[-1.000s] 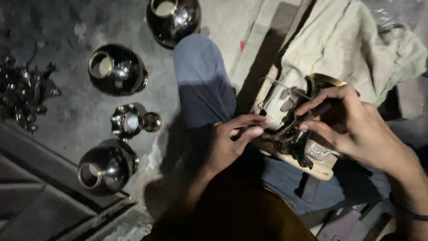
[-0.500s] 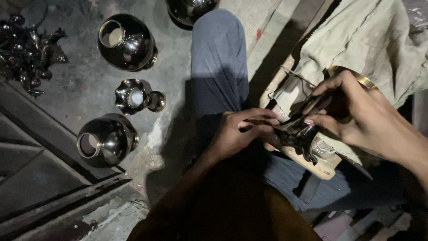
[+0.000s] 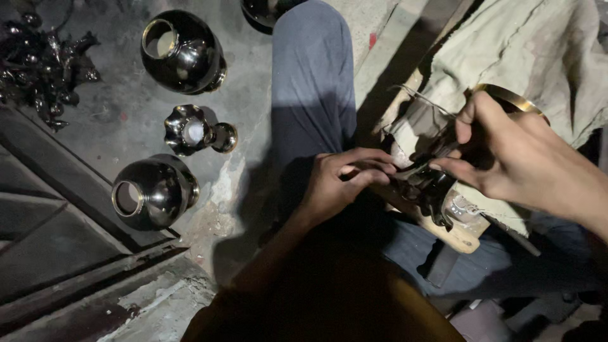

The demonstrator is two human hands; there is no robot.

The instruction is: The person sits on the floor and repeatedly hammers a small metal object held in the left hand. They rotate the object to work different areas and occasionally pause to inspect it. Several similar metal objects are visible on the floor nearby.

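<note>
Pinching a thin tool (image 3: 405, 172) between curled fingers, the left hand (image 3: 345, 180) works at a small dark casting (image 3: 430, 187) on a wooden block (image 3: 465, 234) across the lap; the right hand (image 3: 519, 158) closes on the casting from above, fingers bent round it; beside the knee (image 3: 313, 82) three dark glossy pots (image 3: 180, 50) stand on the concrete floor (image 3: 247, 126); a cloth (image 3: 538, 50) lies behind.

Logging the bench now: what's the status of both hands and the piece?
Left hand pinching a thin tool. Right hand gripping the dark metal piece on the wooden block. Three shiny pots on floor, apart.
</note>
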